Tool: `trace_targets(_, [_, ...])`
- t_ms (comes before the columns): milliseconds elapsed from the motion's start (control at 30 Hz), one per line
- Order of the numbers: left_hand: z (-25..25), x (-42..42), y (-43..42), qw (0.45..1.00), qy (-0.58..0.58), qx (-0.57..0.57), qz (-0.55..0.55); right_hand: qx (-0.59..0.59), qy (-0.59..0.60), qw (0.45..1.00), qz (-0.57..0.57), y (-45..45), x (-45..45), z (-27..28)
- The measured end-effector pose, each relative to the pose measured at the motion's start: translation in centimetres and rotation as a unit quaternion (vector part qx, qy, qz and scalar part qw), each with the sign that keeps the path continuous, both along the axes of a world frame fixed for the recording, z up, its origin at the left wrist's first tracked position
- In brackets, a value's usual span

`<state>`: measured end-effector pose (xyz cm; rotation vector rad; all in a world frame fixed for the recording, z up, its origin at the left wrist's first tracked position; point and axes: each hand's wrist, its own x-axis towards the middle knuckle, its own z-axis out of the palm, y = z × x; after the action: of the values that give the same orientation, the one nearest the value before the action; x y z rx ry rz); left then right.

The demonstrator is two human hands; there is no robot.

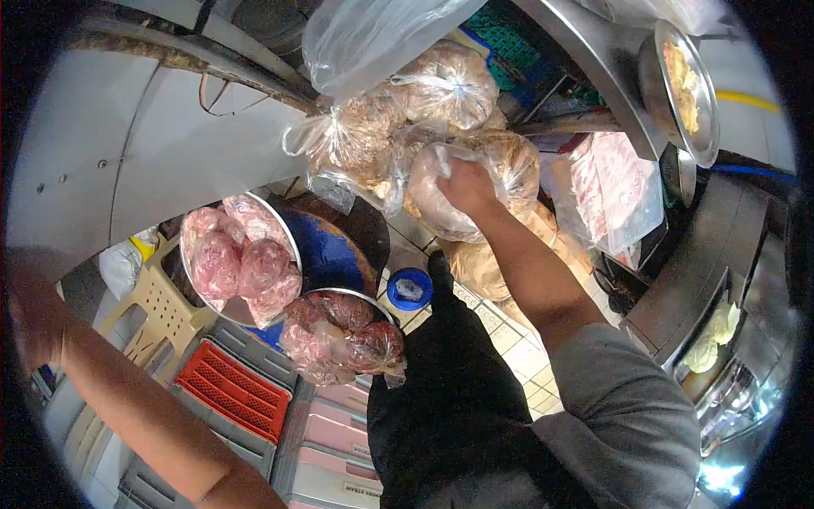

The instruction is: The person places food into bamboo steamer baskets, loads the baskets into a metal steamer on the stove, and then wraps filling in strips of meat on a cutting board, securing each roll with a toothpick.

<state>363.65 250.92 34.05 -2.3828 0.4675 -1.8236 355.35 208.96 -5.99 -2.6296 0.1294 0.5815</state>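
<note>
Right hand (468, 187): fingers curled, seem to pinch clear bag (437, 208) near top, maybe for firm hold. Bag just under fingers. Tied bags (449, 85) past fingers, likely bunched to save room. Left hand (36, 327): fingers too dark, can't tell.

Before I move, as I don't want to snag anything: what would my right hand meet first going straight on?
Your right hand would first meet the pale, rounded clear-plastic bag it seems to touch; beyond lie knotted clear-plastic bags of brownish contents, though depth is unclear.
</note>
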Motion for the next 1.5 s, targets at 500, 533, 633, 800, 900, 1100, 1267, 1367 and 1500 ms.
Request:
trace_targets(500, [-2.1, -0.3, -2.4, 0.999, 0.032, 0.031, 0.018, -0.084, -0.382, 0.899, 0.197, 5.7, 26.9, -7.5])
trace_targets(533, [-1.4, 0.1, -2.1, 1.000, 0.008, -0.022, 0.004, -0.094, -0.362, 0.908, 0.190, 6.9, 28.3, -7.6])
trace_targets(633, [-1.5, 0.2, -1.9, 0.998, -0.018, -0.061, 0.005, -0.110, -0.333, 0.919, 0.181, 7.9, 30.1, -8.0])
trace_targets(800, [-0.8, 0.3, -1.1, 0.999, -0.031, -0.023, 0.019, -0.112, -0.329, 0.919, 0.186, 7.9, 30.6, -8.4])
trace_targets(900, [-1.2, 0.0, -1.8, 0.996, -0.031, -0.064, 0.059, -0.111, -0.335, 0.916, 0.190, 7.8, 30.2, -8.6])
trace_targets(1100, [-1.5, -0.1, -2.5, 0.993, -0.026, -0.083, 0.074, -0.110, -0.341, 0.915, 0.186, 7.2, 30.1, -8.6])
trace_targets(1267, [-1.6, 0.1, -2.7, 0.996, -0.013, -0.080, 0.024, -0.107, -0.354, 0.909, 0.194, 6.2, 28.6, -8.5])
trace_targets(1367, [-1.6, 0.0, -2.6, 0.996, 0.009, -0.088, 0.001, -0.106, -0.362, 0.905, 0.198, 5.4, 27.0, -8.6])
trace_targets(1500, [-1.1, -0.5, -2.0, 0.996, 0.034, -0.082, -0.007, -0.095, -0.371, 0.904, 0.190, 3.4, 25.5, -7.5])
